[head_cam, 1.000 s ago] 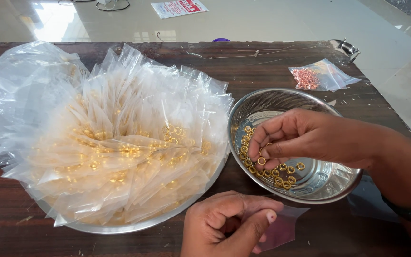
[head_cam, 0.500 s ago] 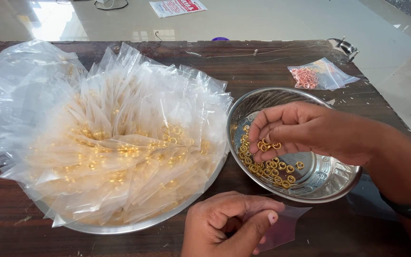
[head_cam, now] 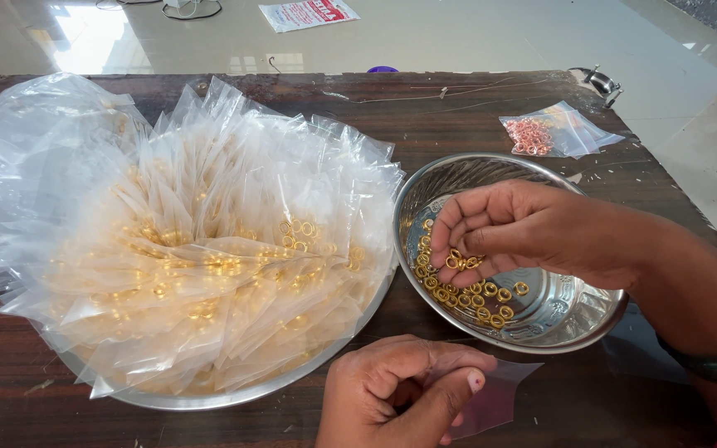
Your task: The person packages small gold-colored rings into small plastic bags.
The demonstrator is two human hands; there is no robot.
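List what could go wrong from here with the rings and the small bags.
1. The right hand pinches a few gold rings over the steel bowl; some may slip and bounce out onto the wooden table.
2. The left hand holds a small clear bag at the table's near edge, so rings missing its mouth might drop off.
3. The heaped filled bags overhang their tray and could slide off.

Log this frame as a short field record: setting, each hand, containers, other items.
setting: dark wooden table
right hand: over steel bowl, pinching gold rings
left hand: closed on a small clear bag
bowl contents: loose gold rings
large tray: heaped with filled clear packets
other: packet of pink rings
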